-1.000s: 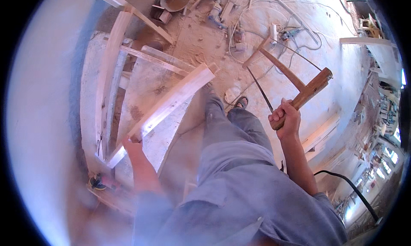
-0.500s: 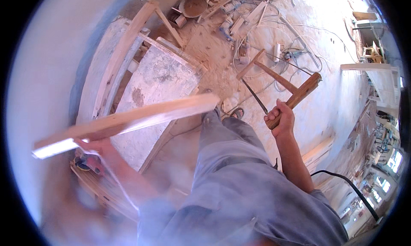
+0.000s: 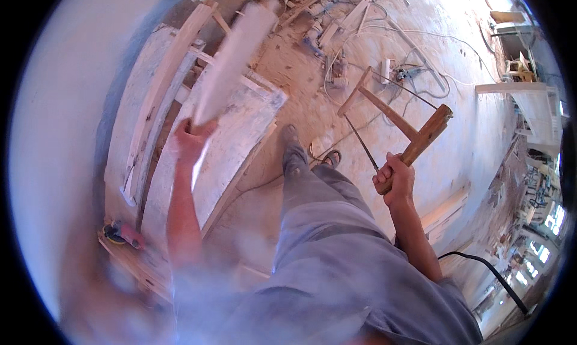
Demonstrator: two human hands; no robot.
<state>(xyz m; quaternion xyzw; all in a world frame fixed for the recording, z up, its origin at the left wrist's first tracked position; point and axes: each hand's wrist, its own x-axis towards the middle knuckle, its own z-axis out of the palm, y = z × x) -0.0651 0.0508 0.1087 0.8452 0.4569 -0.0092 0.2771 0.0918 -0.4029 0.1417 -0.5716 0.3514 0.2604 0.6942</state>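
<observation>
Your left hand (image 3: 191,142) is clamped round the near end of a pale wooden plank (image 3: 231,65), fingers wrapped tight on it. The plank runs up and away from you toward the far side, blurred, lifted above the white workbench top (image 3: 231,143) on the left. Your right hand (image 3: 395,180) is fisted round one wooden end piece of a frame saw (image 3: 390,119), fingers fully closed on the handle; the saw hangs out to the right over the sawdust floor (image 3: 463,140), its thin blade on the near-left side and its crossbar in the middle. Between both hands, your grey-trousered leg (image 3: 312,195) steps forward, shoe near the bench corner. Long timber strips (image 3: 162,86) lie along the left edge of the bench. A small red power tool (image 3: 123,234) sits at the near left. Cables and tools (image 3: 360,56) are scattered far across the floor. White furniture (image 3: 529,98) stands far right.
</observation>
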